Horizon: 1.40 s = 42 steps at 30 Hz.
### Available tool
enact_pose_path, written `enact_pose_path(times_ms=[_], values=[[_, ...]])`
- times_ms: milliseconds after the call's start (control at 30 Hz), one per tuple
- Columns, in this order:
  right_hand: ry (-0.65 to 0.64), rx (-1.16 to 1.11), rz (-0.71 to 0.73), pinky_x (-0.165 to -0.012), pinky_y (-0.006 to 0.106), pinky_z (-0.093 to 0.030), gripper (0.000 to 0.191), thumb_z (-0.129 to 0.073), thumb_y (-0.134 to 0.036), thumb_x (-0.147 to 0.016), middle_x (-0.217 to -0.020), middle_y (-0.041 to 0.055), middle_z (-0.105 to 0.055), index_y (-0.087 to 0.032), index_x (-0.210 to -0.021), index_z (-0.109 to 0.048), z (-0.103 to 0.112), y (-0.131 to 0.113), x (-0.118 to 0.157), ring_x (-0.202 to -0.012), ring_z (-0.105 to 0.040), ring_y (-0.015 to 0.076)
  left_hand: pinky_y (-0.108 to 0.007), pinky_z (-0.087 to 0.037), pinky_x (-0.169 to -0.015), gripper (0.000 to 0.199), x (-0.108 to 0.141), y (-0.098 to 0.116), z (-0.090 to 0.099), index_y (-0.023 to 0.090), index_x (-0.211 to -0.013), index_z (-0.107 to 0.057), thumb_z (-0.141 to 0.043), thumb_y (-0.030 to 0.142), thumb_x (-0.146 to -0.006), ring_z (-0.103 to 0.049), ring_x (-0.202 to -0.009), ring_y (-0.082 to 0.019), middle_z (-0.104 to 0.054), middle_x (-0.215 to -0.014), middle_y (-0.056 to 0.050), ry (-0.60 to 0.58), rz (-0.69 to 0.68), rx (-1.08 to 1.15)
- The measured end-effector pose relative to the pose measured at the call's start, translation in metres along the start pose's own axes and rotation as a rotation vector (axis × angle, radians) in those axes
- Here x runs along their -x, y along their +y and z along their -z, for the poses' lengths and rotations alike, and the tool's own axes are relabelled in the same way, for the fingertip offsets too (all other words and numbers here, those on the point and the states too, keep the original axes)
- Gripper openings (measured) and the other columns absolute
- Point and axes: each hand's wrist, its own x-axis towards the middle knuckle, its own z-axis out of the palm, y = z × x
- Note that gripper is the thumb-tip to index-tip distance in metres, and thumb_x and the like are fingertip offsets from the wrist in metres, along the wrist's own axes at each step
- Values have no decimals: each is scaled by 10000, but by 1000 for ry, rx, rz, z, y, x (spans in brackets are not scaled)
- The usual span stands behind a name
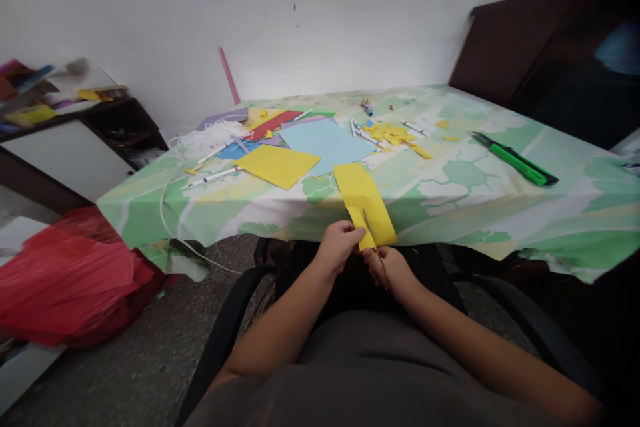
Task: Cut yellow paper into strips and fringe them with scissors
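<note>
At the near edge of the table (pixel 440 180), yellow paper (pixel 367 195) is pinched by the left hand (pixel 341 245); scissors (pixel 367 219) are held by the right hand (pixel 393 268). The paper seems partly cut, its far part left uncut.

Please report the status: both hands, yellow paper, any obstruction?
Left hand pinching yellow paper. Right hand holding scissors at the paper. No obstruction visible at the scissors; green cutter lies apart, rightward.

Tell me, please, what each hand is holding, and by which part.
The left hand pinches the yellow paper at its near left corner. The right hand holds the scissors by the handles.
</note>
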Motion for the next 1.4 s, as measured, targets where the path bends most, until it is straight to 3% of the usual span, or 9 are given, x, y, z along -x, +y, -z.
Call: enact_pose_path(times_ms=[233, 367, 500, 1400], values=[[14, 102, 41, -353, 206, -329, 470, -400, -589, -685, -450, 14, -491, -147, -564, -504, 2, 4, -1, -365, -447, 98, -202, -383, -390, 185, 0, 3, 1, 132, -609, -524, -587, 304, -589, -499, -430, -100, -532, -502, -1, 5, 71, 73], [20, 163, 54, -375, 215, -338, 466, -410, -586, -681, -474, 26, -511, -145, -580, -521, 3, 3, 0, -388, -458, 106, -222, -416, -441, 251, -4, 5, -1, 138, -673, -541, -593, 370, -594, -511, -477, -102, -552, -555, -1, 70, 13, 155], [24, 220, 61, -396, 219, -342, 455, -432, -582, -667, -481, 39, -530, -147, -573, -527, 5, 1, 1, -422, -479, 122, -235, -425, -481, 267, -12, 7, -4, 125, -698, -565, -632, 342, -558, -523, -501, -109, -576, -577, -11, 139, -49, 214], [30, 285, 72, -436, 231, -362, 361, -469, -501, -679, -503, 55, -557, -161, -606, -564, 7, -3, 6, -514, -554, 176, -258, -432, -508, 190, -21, 3, -7, 107, -637, -582, -633, 270, -554, -545, -493, -128, -607, -575, -39, 151, -60, 191]])
